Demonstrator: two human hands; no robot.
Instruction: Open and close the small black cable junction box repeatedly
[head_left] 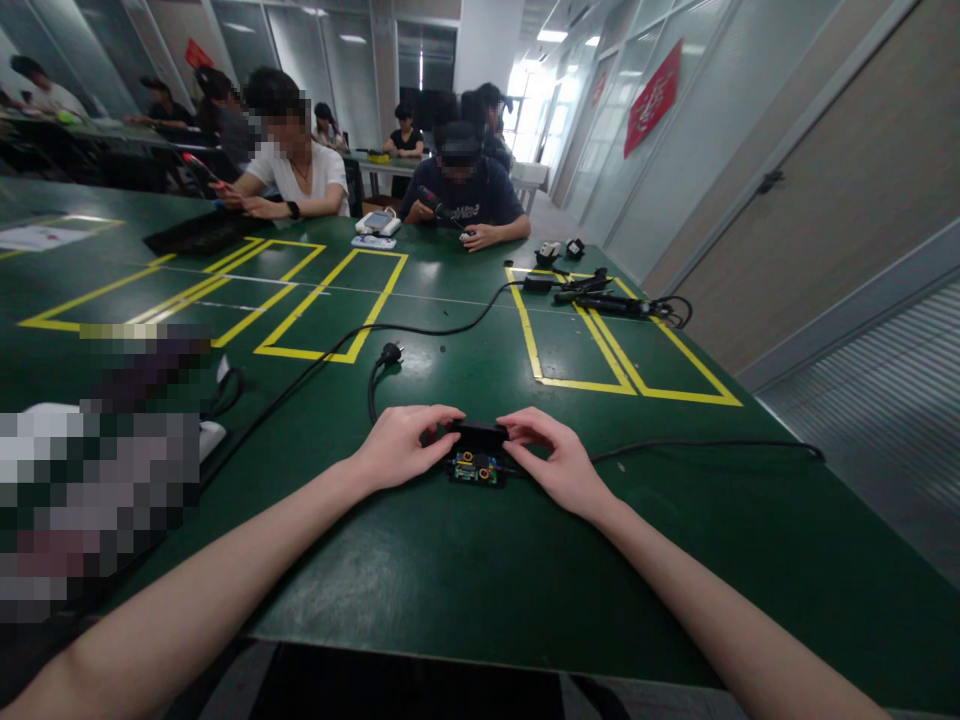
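Observation:
Between my hands is a black plastic cover (481, 436), tilted up behind an exposed circuit board (474, 470) with copper-coloured coils. My left hand (405, 443) pinches the cover's left end between thumb and fingers. At its right end, my right hand (559, 455) grips it the same way. The board sits in what looks like a black power adapter's lower shell, low on the green table (420, 580). A black cable (697, 443) runs off to the right from behind my right hand. Beyond my left hand lies a black power plug (391, 353) on its cord.
Yellow tape rectangles (352, 356) mark the table. Black cables and an adapter (538, 284) lie at the far right, near small black-and-white parts (547, 253). Across the table sit a person in dark clothes (469, 190) and another in white (330, 175). Blurred items (112, 480) lie left.

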